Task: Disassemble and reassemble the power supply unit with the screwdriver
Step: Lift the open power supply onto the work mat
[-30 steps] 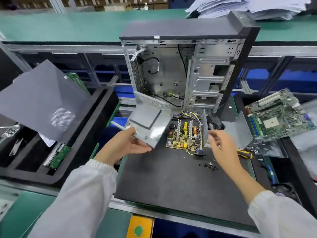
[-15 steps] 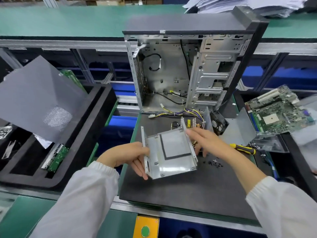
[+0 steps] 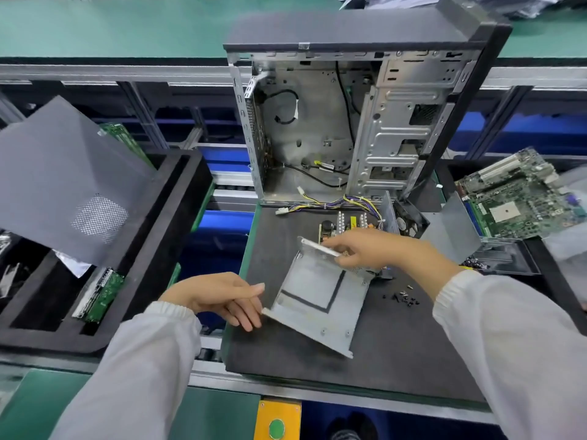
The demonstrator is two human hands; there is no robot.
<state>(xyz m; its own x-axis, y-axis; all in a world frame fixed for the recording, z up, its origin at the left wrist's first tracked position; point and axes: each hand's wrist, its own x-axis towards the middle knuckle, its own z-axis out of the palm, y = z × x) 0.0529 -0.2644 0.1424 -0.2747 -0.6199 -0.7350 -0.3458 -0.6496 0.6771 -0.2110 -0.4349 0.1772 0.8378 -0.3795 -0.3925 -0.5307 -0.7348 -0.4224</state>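
Note:
A grey metal power supply cover (image 3: 317, 300) lies open side up on the black mat (image 3: 317, 360). My right hand (image 3: 368, 249) grips its far wall. My left hand (image 3: 222, 296) touches its near left corner with the fingertips. Behind the cover sits the power supply circuit board (image 3: 336, 228), partly hidden by my right hand, with its bundle of coloured wires (image 3: 333, 203). A black fan (image 3: 409, 217) and another grey metal panel (image 3: 451, 230) stand to the right. Several loose screws (image 3: 401, 298) lie on the mat. The screwdriver is hidden by my right arm.
An open computer case (image 3: 349, 122) stands upright behind the mat. A green motherboard (image 3: 514, 198) lies at the right. At the left a black foam tray (image 3: 143, 249) holds a green board (image 3: 101, 293), with a grey side panel (image 3: 63, 173) leaning over it.
The cover came from my left hand's lifted grip down onto the mat. My right hand took its far wall and turned it; my left hand now only touches its corner.

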